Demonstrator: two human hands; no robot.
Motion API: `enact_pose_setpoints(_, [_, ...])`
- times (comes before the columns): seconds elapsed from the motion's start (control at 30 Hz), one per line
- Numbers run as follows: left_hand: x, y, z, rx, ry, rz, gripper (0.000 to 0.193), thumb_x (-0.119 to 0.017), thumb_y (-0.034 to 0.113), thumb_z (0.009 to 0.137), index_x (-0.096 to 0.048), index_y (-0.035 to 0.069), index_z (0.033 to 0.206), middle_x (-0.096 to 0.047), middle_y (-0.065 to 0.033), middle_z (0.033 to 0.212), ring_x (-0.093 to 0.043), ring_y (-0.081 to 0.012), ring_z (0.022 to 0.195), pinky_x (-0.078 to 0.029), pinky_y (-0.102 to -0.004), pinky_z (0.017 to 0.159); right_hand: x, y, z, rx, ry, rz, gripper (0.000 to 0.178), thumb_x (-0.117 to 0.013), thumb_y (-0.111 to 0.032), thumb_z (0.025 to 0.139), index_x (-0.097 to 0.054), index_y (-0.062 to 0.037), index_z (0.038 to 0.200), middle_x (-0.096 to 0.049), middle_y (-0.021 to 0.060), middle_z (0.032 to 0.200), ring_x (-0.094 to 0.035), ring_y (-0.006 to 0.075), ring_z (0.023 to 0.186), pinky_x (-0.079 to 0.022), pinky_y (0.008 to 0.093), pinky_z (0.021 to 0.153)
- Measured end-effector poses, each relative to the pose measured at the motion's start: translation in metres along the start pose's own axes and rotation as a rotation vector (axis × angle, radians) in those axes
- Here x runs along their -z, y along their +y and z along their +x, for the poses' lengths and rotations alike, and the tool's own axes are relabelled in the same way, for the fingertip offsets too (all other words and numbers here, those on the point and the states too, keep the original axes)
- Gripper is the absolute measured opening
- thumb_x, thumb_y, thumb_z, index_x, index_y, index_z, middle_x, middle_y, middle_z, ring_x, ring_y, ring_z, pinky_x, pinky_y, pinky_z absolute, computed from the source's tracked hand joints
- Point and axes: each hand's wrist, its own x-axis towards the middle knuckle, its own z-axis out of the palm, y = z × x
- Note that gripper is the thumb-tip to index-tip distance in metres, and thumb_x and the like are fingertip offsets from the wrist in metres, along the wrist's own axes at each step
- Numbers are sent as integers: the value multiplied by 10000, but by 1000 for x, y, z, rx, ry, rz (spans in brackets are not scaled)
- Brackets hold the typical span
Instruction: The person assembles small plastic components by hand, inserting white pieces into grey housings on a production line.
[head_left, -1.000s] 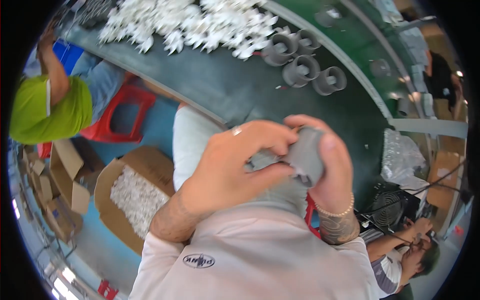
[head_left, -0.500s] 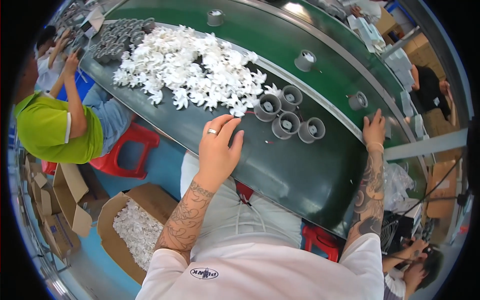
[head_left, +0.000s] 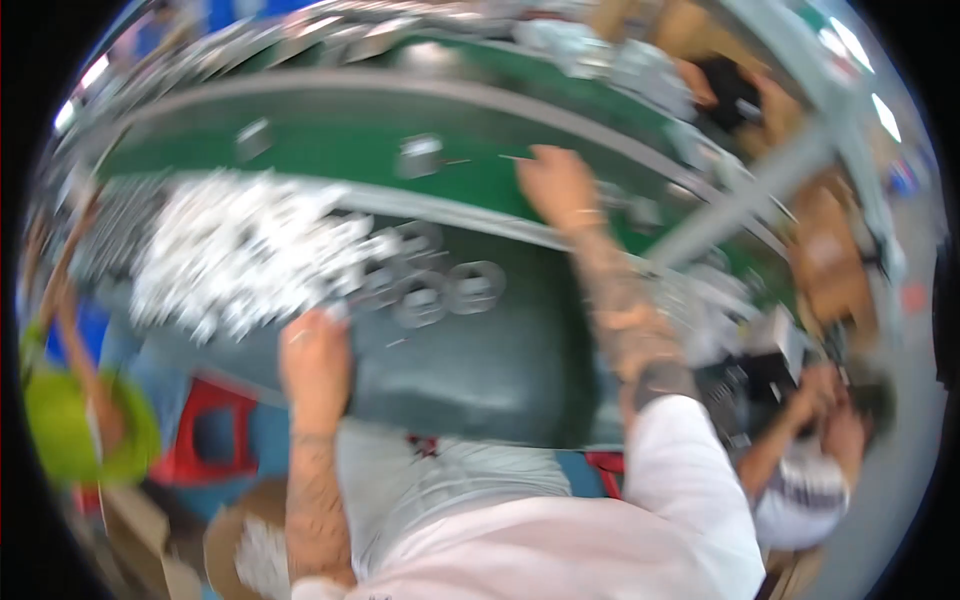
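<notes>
Motion blurs the whole view. My left hand (head_left: 316, 358) is at the near edge of a big pile of white finned pieces (head_left: 240, 255) on the dark table. Its fingers are curled, and a small white finned piece (head_left: 337, 311) shows at the fingertips. My right hand (head_left: 558, 185) reaches over the green conveyor belt (head_left: 330, 125), fingers toward a grey cup-shaped housing (head_left: 420, 157) but apart from it. A thin strand (head_left: 513, 157) shows by those fingertips; whether they grip it is smeared. Several grey cup-shaped housings (head_left: 474, 288) stand on the table between my hands.
Grey parts (head_left: 120, 225) are heaped left of the white pile. Another grey housing (head_left: 254, 139) rides the belt farther left. A metal post (head_left: 750, 195) slants at right. A person in a green shirt (head_left: 90, 425) sits at left by a red stool (head_left: 210, 430); another works at lower right.
The view has swung, so the scene sits differently. My right hand has moved from the belt's near rail out over the belt. My left hand's fingers have curled in beside the white pile.
</notes>
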Motion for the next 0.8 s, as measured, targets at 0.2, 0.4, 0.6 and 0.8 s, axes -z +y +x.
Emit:
enact_pose_setpoints(0.2, [17, -33, -44, 187, -66, -145, 218, -544, 140, 998, -641, -26, 1100, -660, -199, 1047, -625, -358, 971, -493, -399, 866, 37, -58, -90, -252, 128, 1058, 258, -528, -305, 1000, -608, -60, 986, -584, 28, 787, -572, 134, 713, -460, 306, 554])
enact_pose_setpoints(0.4, [16, -17, -41, 169, -107, -304, 164, -621, 33, 910, -658, -35, 1055, -678, -179, 1035, -644, -313, 961, -495, -361, 869, 88, -90, -192, -869, -416, 1804, 376, -421, -425, 1029, -587, -106, 1138, -601, 27, 911, -561, 100, 697, -380, 236, 433])
enact_pose_setpoints(0.6, [92, 73, -55, 207, -306, -1155, 240, -678, -80, 784, -719, 34, 990, -574, -92, 1120, -547, -130, 868, -467, -268, 717, 102, -147, -227, -895, -662, 1855, 546, -346, -442, 1048, -555, 28, 1231, -635, 108, 998, -630, 166, 864, -528, 286, 752])
enact_pose_setpoints(0.8, [107, 76, -75, 124, -316, -1018, 219, -720, -56, 781, -732, 46, 974, -544, -106, 1226, -592, -194, 964, -512, -297, 779, 108, -191, -229, -776, -754, 1761, 561, -379, -429, 1043, -549, 74, 1223, -644, 110, 998, -638, 157, 835, -533, 255, 691])
